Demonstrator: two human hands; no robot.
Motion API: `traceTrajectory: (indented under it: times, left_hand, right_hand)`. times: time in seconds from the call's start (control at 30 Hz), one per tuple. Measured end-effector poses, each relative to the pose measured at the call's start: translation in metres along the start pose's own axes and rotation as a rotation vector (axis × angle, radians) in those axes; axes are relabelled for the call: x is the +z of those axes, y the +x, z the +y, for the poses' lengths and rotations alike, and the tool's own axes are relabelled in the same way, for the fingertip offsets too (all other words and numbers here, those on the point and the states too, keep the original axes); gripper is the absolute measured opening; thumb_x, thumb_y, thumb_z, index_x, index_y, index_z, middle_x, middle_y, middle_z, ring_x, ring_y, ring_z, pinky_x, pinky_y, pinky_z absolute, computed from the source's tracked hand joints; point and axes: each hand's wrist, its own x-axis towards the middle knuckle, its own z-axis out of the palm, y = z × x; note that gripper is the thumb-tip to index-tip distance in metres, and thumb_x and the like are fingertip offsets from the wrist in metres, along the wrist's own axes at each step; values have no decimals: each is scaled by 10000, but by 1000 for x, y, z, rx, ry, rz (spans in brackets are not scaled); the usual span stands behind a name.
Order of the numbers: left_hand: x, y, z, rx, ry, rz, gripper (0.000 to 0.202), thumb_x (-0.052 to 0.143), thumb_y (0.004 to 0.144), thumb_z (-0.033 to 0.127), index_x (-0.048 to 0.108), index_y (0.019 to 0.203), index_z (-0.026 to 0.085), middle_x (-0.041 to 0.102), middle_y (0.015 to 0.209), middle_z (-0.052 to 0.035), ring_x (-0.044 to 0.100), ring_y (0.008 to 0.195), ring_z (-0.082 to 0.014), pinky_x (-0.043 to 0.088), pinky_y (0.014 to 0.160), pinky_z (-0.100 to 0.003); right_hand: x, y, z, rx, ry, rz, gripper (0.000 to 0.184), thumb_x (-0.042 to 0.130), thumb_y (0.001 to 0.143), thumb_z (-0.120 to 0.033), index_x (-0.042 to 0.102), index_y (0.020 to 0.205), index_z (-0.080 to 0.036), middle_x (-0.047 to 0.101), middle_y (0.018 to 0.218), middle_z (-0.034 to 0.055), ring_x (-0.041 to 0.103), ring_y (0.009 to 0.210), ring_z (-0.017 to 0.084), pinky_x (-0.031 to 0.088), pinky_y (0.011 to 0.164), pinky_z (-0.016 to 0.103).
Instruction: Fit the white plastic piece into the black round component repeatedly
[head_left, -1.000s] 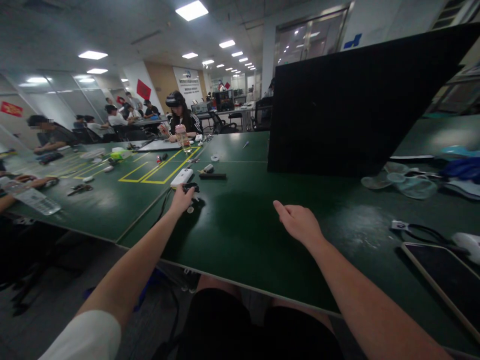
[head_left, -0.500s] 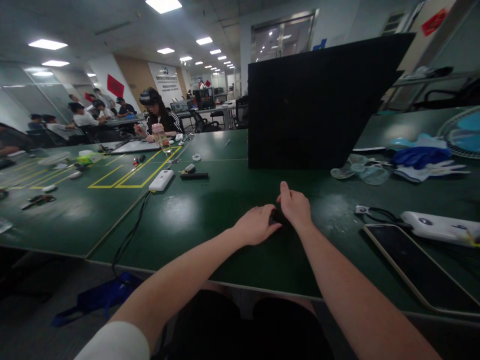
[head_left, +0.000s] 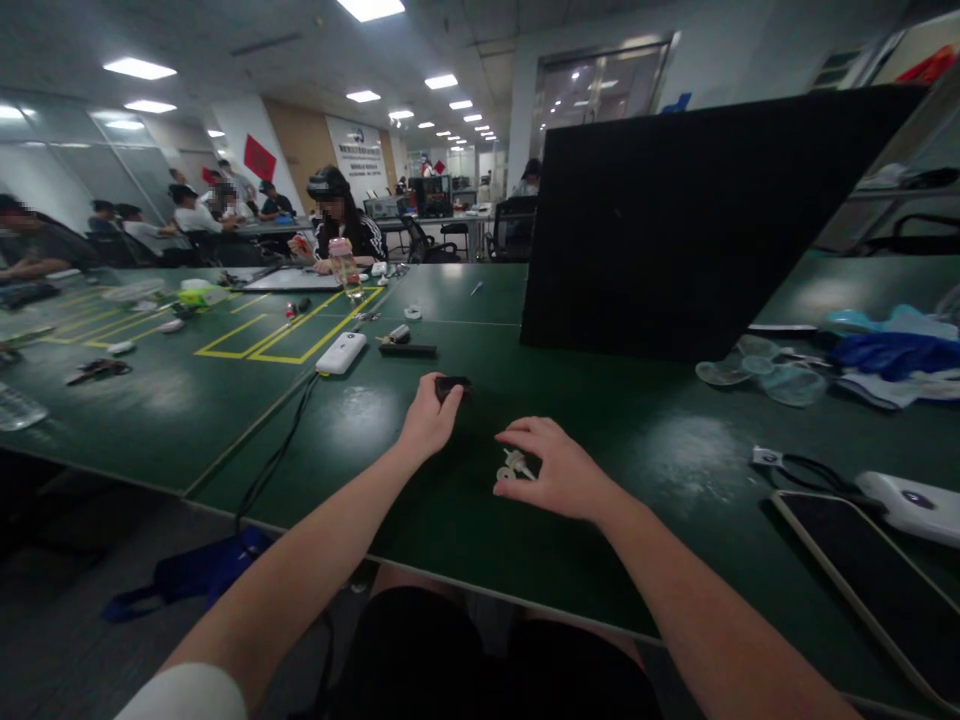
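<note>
My left hand [head_left: 430,415] is closed around a small dark block-like object [head_left: 455,386], just above or on the green table; its exact kind does not show. To the right and nearer me, my right hand [head_left: 551,468] has its thumb and fingers spread apart. Between them a small bunch of silvery keys [head_left: 513,462] lies on the table, partly behind the fingers. It is hard to see whether the fingertips touch the keys. The two hands are apart.
A large black panel [head_left: 675,230] stands ahead on the right. A phone [head_left: 862,570], a white power bank [head_left: 911,505], goggles [head_left: 787,372] and blue gloves [head_left: 892,355] lie to the right. Leftward are another white power bank [head_left: 341,353], a dark bar [head_left: 407,350] and a seated person [head_left: 341,225].
My hands have separated. The left has moved left and forward with the dark object; the right has come lower, its fingers now spread, and the keys have come into view. The camera view has shifted.
</note>
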Motion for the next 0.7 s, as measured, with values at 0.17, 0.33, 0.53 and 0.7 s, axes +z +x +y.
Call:
traceTrajectory:
  times: [0.17,0.33,0.53,0.7]
  left_hand:
    - [6,-6,12,115,55,0,415,506,969,464,496,1273,183,575,1237,-139,574,1178,-262,467,1029,-437]
    - [-2,-11,22,122,145,-44,432,552,940,483,526,1284,224,520,1252,-135,548,1214,-292,470,1027,-460]
    - [-5,-16,27,160,148,-231,459,603,917,443,497,1321,252,558,1227,-120,612,1107,-275,500,985,-453]
    - [6,-21,29,245,178,-332,439,628,902,344,512,1320,276,595,1257,-103,613,1155,-282,494,1018,-474]
  right_hand:
    - [16,7,-11,-17,-59,-128,358,642,903,-459,722,1201,-278,624,1269,82,601,1090,264,510,882,406]
    - [9,7,12,163,-77,-95,381,695,835,-526,753,1115,-274,655,1133,80,642,889,235,508,717,362]
    - [-3,5,17,289,-131,-37,301,542,940,-459,751,884,-250,685,844,47,616,711,197,440,616,333]
    - [-4,7,4,341,-56,132,331,444,1004,-420,702,893,-246,671,767,13,594,637,166,416,579,305]
